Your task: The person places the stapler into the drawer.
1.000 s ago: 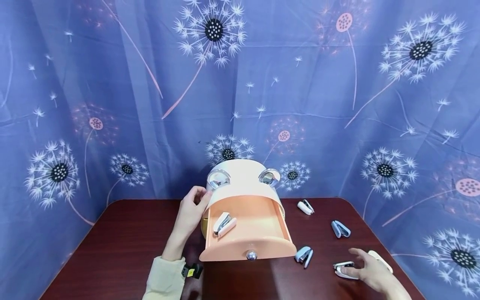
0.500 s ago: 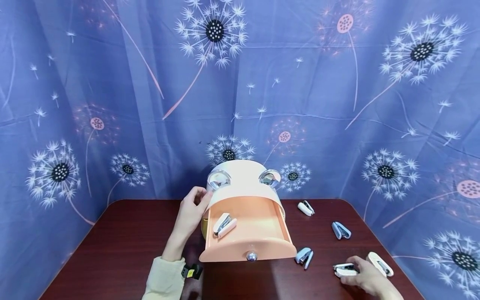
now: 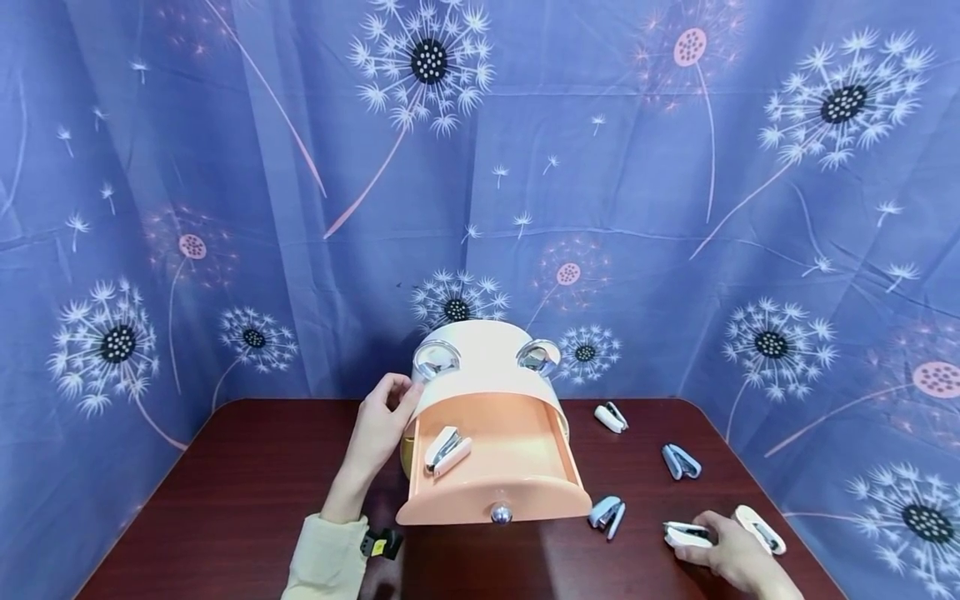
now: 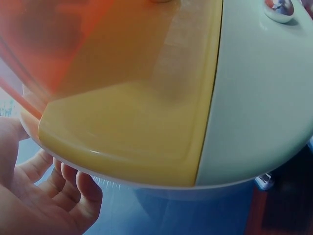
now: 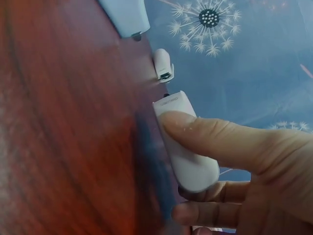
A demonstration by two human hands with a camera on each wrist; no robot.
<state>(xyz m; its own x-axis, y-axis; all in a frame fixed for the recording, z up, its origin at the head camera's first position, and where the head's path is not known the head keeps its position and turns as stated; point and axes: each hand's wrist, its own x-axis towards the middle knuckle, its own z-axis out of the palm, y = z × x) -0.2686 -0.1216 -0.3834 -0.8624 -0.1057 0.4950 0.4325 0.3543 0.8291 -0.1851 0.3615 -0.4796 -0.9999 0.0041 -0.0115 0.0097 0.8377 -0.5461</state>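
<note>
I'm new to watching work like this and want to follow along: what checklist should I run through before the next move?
1. Right-hand grip on the white stapler: ok, thumb across it.
2. Stapler lifted off the table: cannot tell.
3. Peach drawer open: ok, pulled out.
4. Room inside: ok, one pale stapler at the left, bare floor beside it.
5. Low, straight path to the drawer: not ok, a light-blue stapler lies between.
6. Left-hand grip steadying the cabinet: cannot tell; it is at the left side, but pressure doesn't show.
</note>
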